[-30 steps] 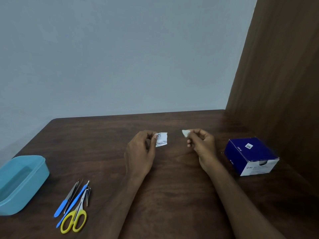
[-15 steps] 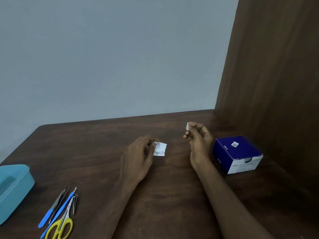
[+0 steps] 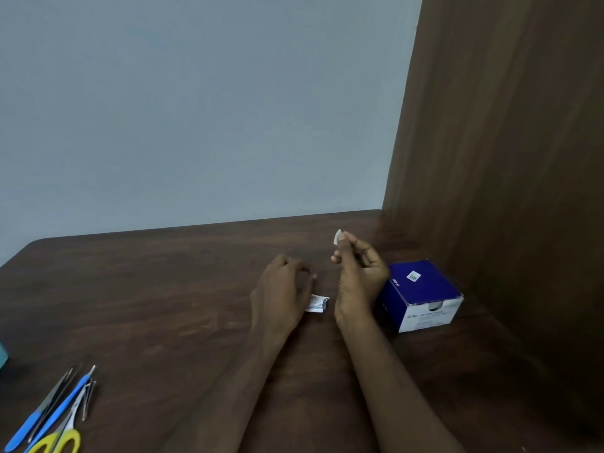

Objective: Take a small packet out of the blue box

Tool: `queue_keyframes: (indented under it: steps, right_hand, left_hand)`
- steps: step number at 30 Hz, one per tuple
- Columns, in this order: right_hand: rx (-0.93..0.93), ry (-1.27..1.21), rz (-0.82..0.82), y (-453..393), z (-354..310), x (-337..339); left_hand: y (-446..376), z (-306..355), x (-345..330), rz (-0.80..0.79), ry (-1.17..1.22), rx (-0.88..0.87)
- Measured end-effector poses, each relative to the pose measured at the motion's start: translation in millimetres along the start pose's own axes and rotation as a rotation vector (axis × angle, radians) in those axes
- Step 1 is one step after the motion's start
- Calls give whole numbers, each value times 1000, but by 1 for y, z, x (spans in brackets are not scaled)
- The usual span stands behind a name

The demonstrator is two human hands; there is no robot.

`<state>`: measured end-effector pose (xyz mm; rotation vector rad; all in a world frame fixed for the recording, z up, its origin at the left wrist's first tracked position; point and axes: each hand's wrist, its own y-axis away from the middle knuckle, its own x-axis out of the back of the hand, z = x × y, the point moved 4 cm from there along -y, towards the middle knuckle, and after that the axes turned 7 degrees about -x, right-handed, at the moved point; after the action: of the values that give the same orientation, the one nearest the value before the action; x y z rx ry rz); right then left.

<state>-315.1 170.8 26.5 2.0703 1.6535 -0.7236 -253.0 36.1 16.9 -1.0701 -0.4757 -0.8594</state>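
Pinching small white pad [image 3: 337, 237] in right grip [image 3: 358, 276], left of blue box [image 3: 421, 294]; left grip [image 3: 282, 291] loosely curled, touching torn wrapper [image 3: 317, 303] on worktop [image 3: 147, 305]

Dark wooden table [image 3: 147, 305], blue-and-white box [image 3: 421, 295] at right, yellow-handled scissors [image 3: 62, 443], blue-handled tools [image 3: 49, 411], grey wall [image 3: 196, 109]

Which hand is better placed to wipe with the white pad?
Right, probably. The right hand pinches the white pad above the table, while the left hand rests beside the torn wrapper.
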Motion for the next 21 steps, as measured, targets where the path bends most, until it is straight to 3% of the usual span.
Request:
queue_keyframes:
  steps: [2,3,7,13,21]
  right_hand:
    - [-6,6,-4,0,2,0]
    - [-5,4,-6,-1,2,-1]
    - [9,5,-19,-1,4,-3]
    - [-1,34,-11,-4,9,-2]
    - [-92,202,-41,-10,30,-4]
  left_hand:
    - [-1,-2,8,67,131,-81]
    - [-1,-5,12,24,190,-145]
    - [7,-14,17,-321,23,-376]
    - [-6,11,6,-180,-317,-224]
    - [-4,9,0,-125,-255,-127]
